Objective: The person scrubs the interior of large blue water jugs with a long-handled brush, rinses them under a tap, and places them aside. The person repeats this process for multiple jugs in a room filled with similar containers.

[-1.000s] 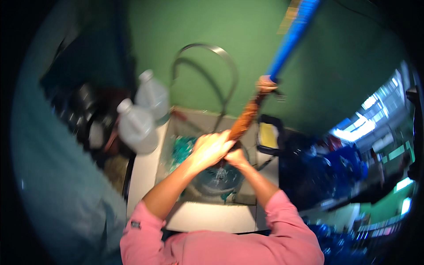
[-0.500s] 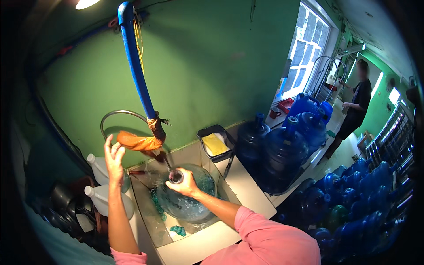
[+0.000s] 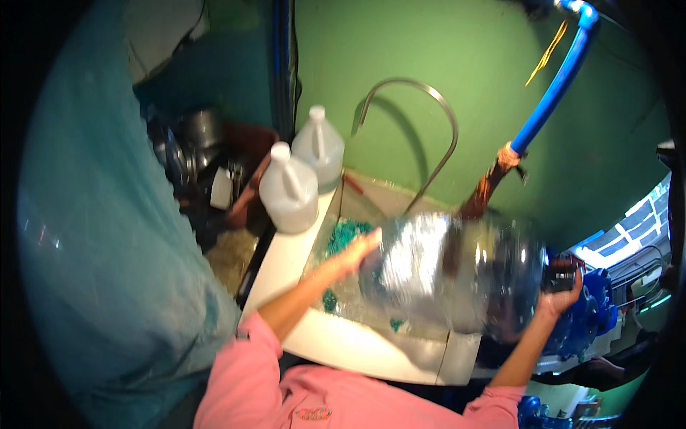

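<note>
Water jug (image 3: 457,275), large, clear, motion-blurred, on its side above sink (image 3: 371,343); left hand (image 3: 357,250) flat against one end, right hand (image 3: 557,297) apparently gripping the other.

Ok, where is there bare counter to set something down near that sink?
The white counter is bare between the two plastic jugs and the left forearm. The front ledge looks free too. The sink is crowded: big clear bottle, left hand, right hand, green bits.
</note>
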